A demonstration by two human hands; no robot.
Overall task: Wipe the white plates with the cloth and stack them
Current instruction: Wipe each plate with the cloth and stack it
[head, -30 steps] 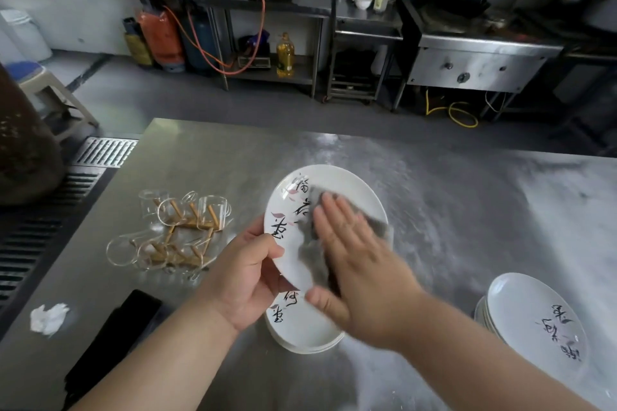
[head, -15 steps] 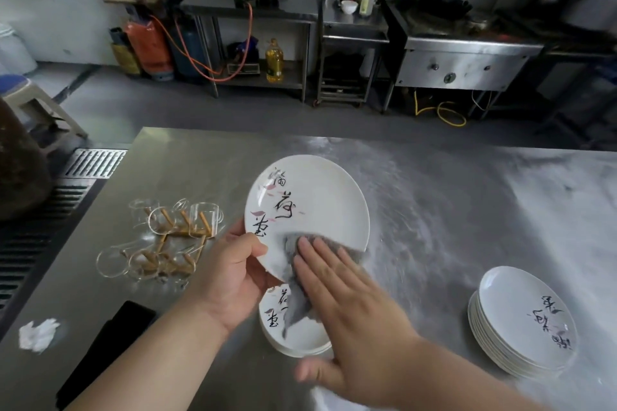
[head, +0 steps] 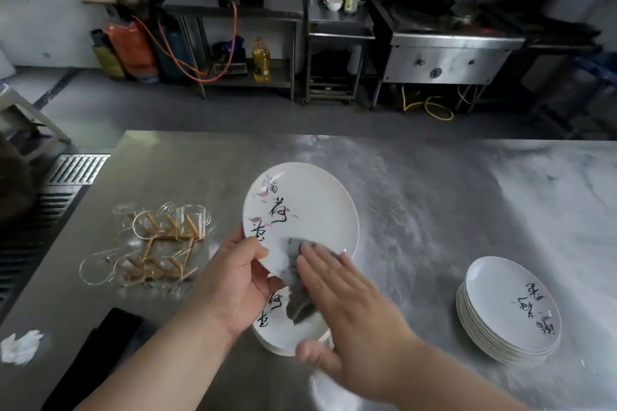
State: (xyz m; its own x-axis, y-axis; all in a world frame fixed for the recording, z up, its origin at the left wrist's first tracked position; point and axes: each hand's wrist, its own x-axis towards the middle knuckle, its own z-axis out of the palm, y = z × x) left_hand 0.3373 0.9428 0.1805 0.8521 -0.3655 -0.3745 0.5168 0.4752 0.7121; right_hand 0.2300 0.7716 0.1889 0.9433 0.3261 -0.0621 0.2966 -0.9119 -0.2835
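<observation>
Head camera sees black brush writing and small pink marks on the white plate point(head: 310, 203) (too swirly for me to read). The left hand point(head: 233, 284) grips the plate's near left rim, thumb on top, so the plate tilts up and away from it. The right hand point(head: 347, 310) lies flat, fingers straight, pressing the grey cloth point(head: 297, 297) on the plate just beside that thumb. Under both hands sits a small stack point(head: 287, 337); a taller stack point(head: 507, 310) sits well off to the right.

Commercial kitchen — wok range point(head: 444, 43), steel table point(head: 434, 197)
</observation>
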